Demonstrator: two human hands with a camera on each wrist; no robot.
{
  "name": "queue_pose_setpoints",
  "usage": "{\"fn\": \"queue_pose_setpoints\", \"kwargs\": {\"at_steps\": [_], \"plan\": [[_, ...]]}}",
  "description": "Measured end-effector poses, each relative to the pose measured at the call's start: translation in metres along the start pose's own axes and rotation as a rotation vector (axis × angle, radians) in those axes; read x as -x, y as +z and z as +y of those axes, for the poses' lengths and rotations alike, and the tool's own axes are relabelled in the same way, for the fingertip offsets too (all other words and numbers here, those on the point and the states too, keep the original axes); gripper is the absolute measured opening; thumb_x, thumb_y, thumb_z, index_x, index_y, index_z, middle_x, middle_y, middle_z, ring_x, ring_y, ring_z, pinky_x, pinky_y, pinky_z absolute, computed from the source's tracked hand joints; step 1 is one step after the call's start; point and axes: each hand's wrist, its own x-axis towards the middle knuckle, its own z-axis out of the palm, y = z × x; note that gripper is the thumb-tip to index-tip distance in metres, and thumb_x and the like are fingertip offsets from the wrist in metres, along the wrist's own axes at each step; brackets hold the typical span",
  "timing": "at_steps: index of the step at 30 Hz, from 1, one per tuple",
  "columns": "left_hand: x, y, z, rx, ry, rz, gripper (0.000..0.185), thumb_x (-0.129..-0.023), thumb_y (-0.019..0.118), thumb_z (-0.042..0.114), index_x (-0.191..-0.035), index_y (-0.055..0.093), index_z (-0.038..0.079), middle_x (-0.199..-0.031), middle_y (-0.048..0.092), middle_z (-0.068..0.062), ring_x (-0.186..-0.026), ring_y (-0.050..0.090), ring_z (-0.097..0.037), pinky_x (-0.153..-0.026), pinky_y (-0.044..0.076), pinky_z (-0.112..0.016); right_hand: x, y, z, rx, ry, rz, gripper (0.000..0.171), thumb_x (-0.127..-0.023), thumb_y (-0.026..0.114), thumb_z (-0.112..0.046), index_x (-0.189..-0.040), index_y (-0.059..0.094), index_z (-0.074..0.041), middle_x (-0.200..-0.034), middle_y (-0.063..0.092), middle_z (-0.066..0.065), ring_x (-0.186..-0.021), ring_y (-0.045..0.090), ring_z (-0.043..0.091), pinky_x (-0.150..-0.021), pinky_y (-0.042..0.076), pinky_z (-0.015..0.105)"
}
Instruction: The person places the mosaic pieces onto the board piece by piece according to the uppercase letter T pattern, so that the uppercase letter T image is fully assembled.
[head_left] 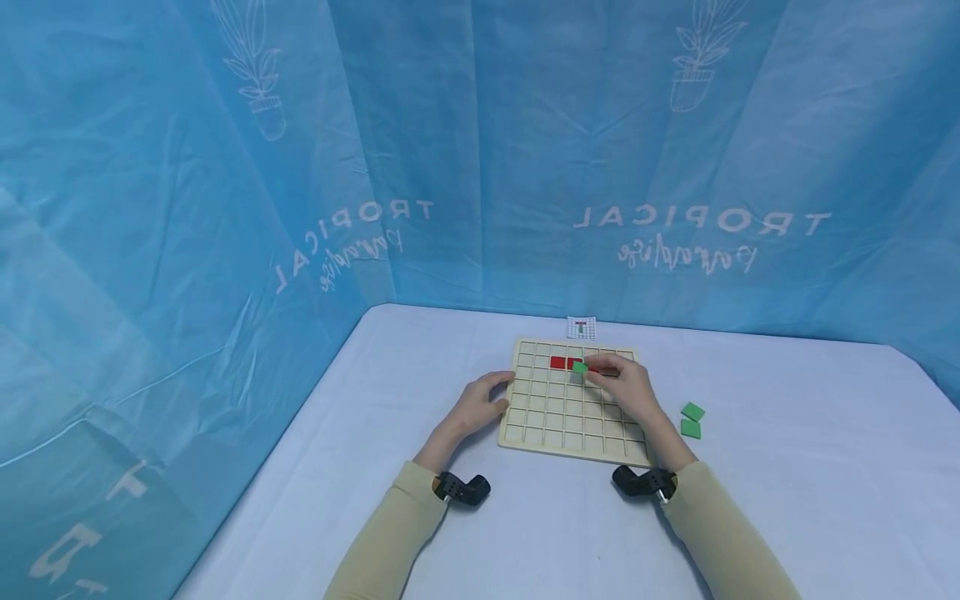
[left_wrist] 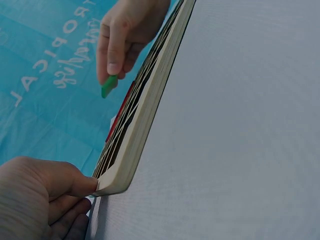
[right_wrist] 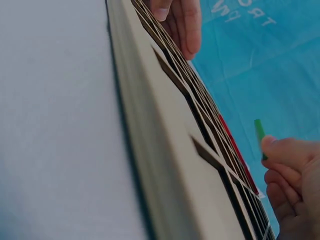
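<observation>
My right hand (head_left: 624, 385) pinches a small green square tile (head_left: 580, 367) between thumb and fingertips, over the upper part of a pale wooden grid board (head_left: 555, 417). In the right wrist view the green tile (right_wrist: 260, 137) is tilted on edge, above the board's surface. Under and beside it, red square tiles (head_left: 558, 362) lie in a row in the grid, the rightmost partly hidden by the fingers. At the board's left edge, my left hand (head_left: 474, 404) touches the side with thumb and fingertips spread apart; the left wrist view shows the thumb (left_wrist: 80, 185) against the rim.
Two green tiles (head_left: 692, 420) lie on the white tablecloth (head_left: 795, 433) right of the board. Behind the board is a small printed card (head_left: 581, 327) with a red and green grid pattern. Blue printed curtains (head_left: 525, 167) hang along the back and left.
</observation>
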Motion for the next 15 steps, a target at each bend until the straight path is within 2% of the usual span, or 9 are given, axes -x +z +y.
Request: {"fn": "queue_pose_setpoints", "kwargs": {"at_steps": [3, 11, 15], "plan": [[-0.0007, 0.0005, -0.0011, -0.008, -0.005, -0.001, 0.050, -0.089, 0.058, 0.005, -0.138, 0.047, 0.005, -0.142, 0.044, -0.009, -0.134, 0.034, -0.022, -0.111, 0.028, -0.035, -0.0002, 0.0027, 0.0048, 0.031, -0.023, -0.002, 0.028, -0.086, 0.071, -0.015, -0.113, 0.068, -0.006, -0.103, 0.068, 0.010, -0.094, 0.064, 0.025, -0.083, 0.054, 0.038], [-0.0007, 0.0001, -0.0009, -0.004, 0.007, 0.005, 0.049, -0.089, 0.058, 0.005, -0.137, 0.047, 0.004, -0.141, 0.045, -0.011, -0.134, 0.035, -0.025, -0.111, 0.029, -0.038, -0.0004, 0.0075, 0.0048, 0.171, -0.192, -0.013, 0.025, -0.083, 0.072, -0.008, -0.107, 0.070, -0.002, -0.104, 0.068, 0.011, -0.097, 0.062, 0.027, -0.082, 0.055, 0.039], [-0.0005, 0.0001, -0.0002, 0.000, 0.004, 0.003, 0.049, -0.089, 0.058, 0.004, -0.137, 0.047, 0.004, -0.142, 0.044, -0.011, -0.134, 0.034, -0.024, -0.111, 0.028, -0.037, 0.0000, 0.0084, 0.0042, 0.207, -0.244, -0.001, 0.025, -0.081, 0.073, -0.006, -0.105, 0.070, -0.001, -0.102, 0.068, 0.012, -0.094, 0.061, 0.027, -0.078, 0.055, 0.040]]}}
